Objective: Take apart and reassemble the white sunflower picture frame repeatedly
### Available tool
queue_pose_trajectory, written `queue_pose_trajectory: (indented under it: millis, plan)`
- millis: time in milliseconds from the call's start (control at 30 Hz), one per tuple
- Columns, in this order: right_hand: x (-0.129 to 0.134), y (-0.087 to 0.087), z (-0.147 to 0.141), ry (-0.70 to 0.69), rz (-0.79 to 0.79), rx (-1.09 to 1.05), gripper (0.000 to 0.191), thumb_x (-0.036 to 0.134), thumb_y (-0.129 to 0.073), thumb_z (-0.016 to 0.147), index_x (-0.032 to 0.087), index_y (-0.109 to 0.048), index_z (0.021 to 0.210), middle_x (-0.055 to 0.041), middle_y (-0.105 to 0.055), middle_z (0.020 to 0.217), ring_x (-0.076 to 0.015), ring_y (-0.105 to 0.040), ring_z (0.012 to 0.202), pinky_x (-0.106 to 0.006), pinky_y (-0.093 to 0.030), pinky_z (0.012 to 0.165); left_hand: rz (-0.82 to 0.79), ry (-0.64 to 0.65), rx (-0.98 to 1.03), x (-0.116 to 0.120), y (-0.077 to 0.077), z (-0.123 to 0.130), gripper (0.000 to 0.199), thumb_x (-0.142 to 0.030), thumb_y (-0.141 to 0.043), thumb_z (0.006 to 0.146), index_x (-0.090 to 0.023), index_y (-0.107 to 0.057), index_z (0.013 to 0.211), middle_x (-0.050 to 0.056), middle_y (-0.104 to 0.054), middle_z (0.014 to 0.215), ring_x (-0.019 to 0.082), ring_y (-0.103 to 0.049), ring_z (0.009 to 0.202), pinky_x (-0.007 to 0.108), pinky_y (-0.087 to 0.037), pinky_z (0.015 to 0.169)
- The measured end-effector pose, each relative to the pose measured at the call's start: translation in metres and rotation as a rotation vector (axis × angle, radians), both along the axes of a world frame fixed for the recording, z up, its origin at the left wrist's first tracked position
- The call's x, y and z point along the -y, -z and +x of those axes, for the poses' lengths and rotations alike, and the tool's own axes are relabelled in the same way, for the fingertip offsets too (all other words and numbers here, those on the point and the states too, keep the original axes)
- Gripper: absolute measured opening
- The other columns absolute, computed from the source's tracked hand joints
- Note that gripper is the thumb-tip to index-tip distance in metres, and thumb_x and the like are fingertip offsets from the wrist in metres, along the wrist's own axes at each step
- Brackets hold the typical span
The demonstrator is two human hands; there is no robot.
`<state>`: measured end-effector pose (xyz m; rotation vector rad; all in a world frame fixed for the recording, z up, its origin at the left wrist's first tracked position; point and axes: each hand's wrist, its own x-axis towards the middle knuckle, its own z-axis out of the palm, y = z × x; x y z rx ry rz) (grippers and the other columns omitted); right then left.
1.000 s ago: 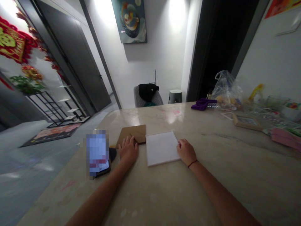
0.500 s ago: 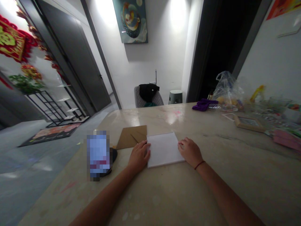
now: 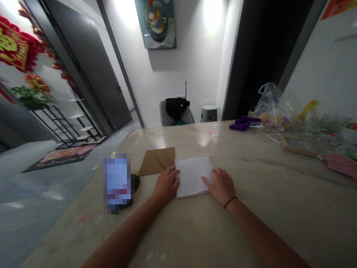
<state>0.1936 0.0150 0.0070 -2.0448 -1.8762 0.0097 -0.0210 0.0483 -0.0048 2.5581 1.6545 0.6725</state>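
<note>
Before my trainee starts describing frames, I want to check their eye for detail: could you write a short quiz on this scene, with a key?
1. True or false: the left hand and right hand both touch the white panel.
2. On the person's view, the brown board lies on which side of the white panel?
A) left
B) right
C) near side
3. Fill in: the cloth beside the clear plastic bag is ____.

Key: 1 true; 2 A; 3 purple.
</note>
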Motion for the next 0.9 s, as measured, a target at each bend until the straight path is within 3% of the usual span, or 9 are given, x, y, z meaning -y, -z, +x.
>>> queue_pose_trajectory:
  millis: [267, 467, 700, 900]
  plan:
    - [-0.008, 0.016, 0.006, -0.011, 0.065, -0.156, 0.034, 0.039, -0.059, 0.073, 0.014, -0.065, 0.096, -0.0139, -0.061, 0.109, -0.0242, -0.052, 0.104, -0.033, -0.039, 0.084, -0.015, -0.002, -0.001, 0.000, 0.000, 0.000, 0.032, -0.026, -0.043, 0.082, -0.017, -0.058, 0.109, 0.010, -0.052, 0.125, 0.022, -0.048, 0.116, 0.039, -0.038, 0.099]
    - [-0.009, 0.021, 0.003, -0.038, 0.209, -0.123, 0.027, 0.029, -0.061, 0.071, 0.015, -0.067, 0.094, -0.0148, -0.056, 0.119, -0.0260, -0.048, 0.109, -0.038, -0.035, 0.091, -0.011, -0.002, 0.007, -0.001, 0.001, 0.000, 0.030, -0.026, -0.045, 0.082, -0.018, -0.059, 0.106, 0.008, -0.053, 0.125, 0.022, -0.048, 0.116, 0.039, -0.039, 0.099]
    - [-0.010, 0.013, 0.002, -0.074, 0.189, -0.241, 0.032, 0.025, -0.060, 0.072, 0.014, -0.063, 0.101, -0.0120, -0.066, 0.096, -0.0234, -0.054, 0.093, -0.037, -0.037, 0.090, -0.003, 0.008, 0.017, -0.002, 0.001, -0.001, 0.030, -0.025, -0.045, 0.081, -0.017, -0.060, 0.106, 0.010, -0.054, 0.123, 0.023, -0.049, 0.115, 0.040, -0.039, 0.099]
    - [-0.019, 0.015, 0.007, -0.048, 0.309, -0.528, 0.047, 0.026, -0.056, 0.070, 0.011, -0.053, 0.115, -0.0109, -0.065, 0.095, -0.0209, -0.057, 0.085, -0.033, -0.044, 0.078, -0.006, 0.008, 0.009, -0.001, 0.000, 0.000, 0.030, -0.026, -0.045, 0.082, -0.017, -0.059, 0.106, 0.010, -0.053, 0.124, 0.022, -0.049, 0.115, 0.038, -0.039, 0.099]
